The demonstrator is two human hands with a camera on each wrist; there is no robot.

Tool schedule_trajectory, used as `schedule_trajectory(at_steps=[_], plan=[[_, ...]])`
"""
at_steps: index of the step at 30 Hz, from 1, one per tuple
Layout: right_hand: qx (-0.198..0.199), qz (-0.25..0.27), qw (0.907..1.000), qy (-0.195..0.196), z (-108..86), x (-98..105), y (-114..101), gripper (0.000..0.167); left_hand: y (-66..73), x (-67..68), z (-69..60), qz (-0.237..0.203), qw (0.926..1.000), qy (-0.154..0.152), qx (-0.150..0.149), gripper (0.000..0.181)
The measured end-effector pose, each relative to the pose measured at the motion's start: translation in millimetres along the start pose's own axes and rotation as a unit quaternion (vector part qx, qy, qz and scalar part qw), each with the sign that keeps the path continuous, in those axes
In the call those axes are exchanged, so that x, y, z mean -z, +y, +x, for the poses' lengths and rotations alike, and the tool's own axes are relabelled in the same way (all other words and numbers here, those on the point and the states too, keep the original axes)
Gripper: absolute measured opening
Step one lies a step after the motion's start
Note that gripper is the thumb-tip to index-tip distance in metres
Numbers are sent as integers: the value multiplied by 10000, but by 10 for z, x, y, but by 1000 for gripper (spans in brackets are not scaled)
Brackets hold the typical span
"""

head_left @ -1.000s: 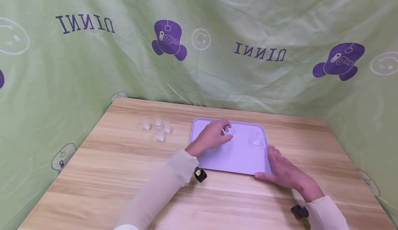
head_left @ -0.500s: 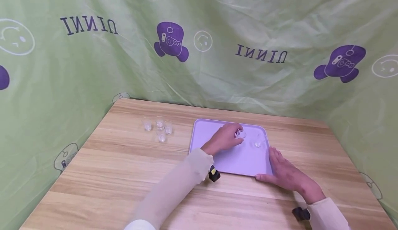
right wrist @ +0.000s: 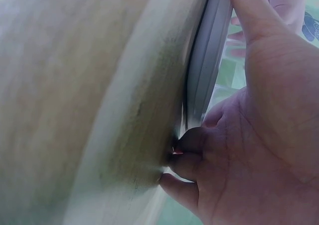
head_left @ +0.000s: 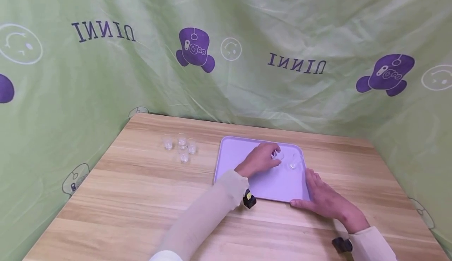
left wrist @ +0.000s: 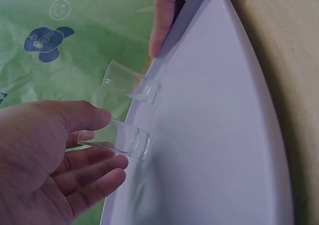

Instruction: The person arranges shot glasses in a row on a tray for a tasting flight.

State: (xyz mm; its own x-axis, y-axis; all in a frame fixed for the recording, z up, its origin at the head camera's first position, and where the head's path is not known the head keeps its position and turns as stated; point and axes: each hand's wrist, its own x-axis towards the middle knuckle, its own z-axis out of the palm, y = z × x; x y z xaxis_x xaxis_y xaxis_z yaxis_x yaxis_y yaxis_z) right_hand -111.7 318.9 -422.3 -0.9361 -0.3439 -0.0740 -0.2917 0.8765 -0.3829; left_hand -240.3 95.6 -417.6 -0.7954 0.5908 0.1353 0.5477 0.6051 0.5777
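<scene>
My left hand (head_left: 261, 159) holds a small clear shot glass (head_left: 278, 155) between thumb and fingers, over the right half of a pale purple tray (head_left: 231, 155). In the left wrist view the glass (left wrist: 138, 141) is upright relative to the tray, its base at or just above the surface; I cannot tell which. Close beside it, another shot glass (left wrist: 130, 84) stands on the tray near the right rim. My right hand (head_left: 328, 200) rests at the tray's near right corner, fingers straight along the side, thumb at the front edge. In the right wrist view its fingertips touch the table.
Several more clear shot glasses (head_left: 182, 147) stand grouped on the wooden table (head_left: 141, 190), left of the tray. A green printed cloth (head_left: 155, 76) hangs behind the table and along its sides.
My left hand has moved right across the tray with the shot glass, nearing the one standing there. The right hand stays at the tray's corner. The head view has shifted slightly.
</scene>
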Motion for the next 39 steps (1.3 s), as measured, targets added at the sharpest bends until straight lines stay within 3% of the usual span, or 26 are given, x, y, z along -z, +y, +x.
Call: schedule_trajectory(at_steps=[19, 39], plan=[[-79, -88, 9999, -79, 13, -10, 8, 121, 94, -106, 67, -29, 9999, -99, 67, 35], [-13, -107, 9999, -30, 1, -13, 10, 119, 73, -173, 81, 122, 9996, -187, 163, 31]])
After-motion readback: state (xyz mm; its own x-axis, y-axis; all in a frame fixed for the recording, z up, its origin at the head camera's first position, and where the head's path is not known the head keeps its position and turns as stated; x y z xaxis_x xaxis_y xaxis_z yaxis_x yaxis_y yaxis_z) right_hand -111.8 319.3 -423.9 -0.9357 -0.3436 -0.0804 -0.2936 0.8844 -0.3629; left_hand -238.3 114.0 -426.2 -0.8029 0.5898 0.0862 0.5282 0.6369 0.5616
